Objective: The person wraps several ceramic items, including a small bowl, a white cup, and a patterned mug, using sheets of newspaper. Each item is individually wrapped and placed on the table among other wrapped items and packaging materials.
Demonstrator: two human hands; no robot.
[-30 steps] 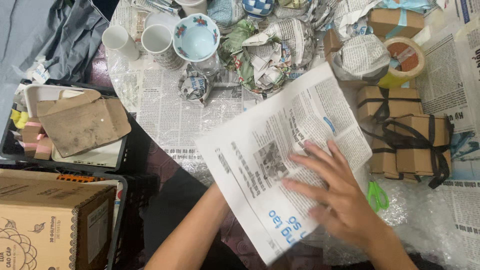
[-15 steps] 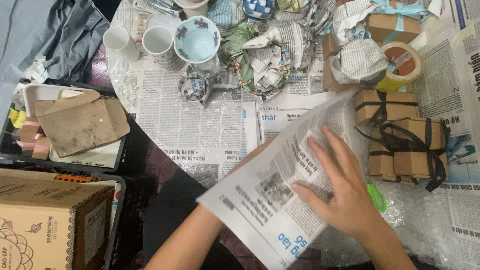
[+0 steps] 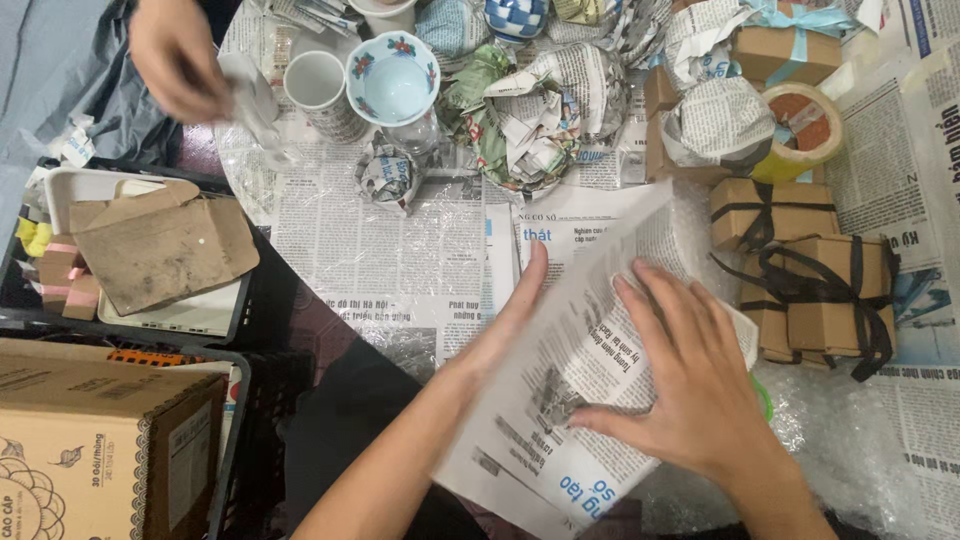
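A newspaper sheet (image 3: 590, 350) lies partly folded on the paper-covered round table (image 3: 380, 260). My left hand (image 3: 505, 320) is at the sheet's left edge and holds that side lifted, fingers stretched along it; the thumb is hidden. My right hand (image 3: 690, 390) rests flat on top of the sheet with fingers spread, pressing it down. Something green (image 3: 765, 395) peeks out under the sheet beside my right hand.
Another person's hand (image 3: 175, 55) reaches a white cup (image 3: 250, 95) at the top left. A second cup (image 3: 318, 85), a painted bowl (image 3: 393, 78), crumpled newspaper (image 3: 530, 120), a tape roll (image 3: 800, 125) and ribbon-tied brown boxes (image 3: 820, 285) ring the sheet. Crates with cardboard (image 3: 160, 250) stand at the left.
The sheet's left side has been raised and turned over toward the right, my left hand moving up along its edge. Another person's hand has come in at the top left.
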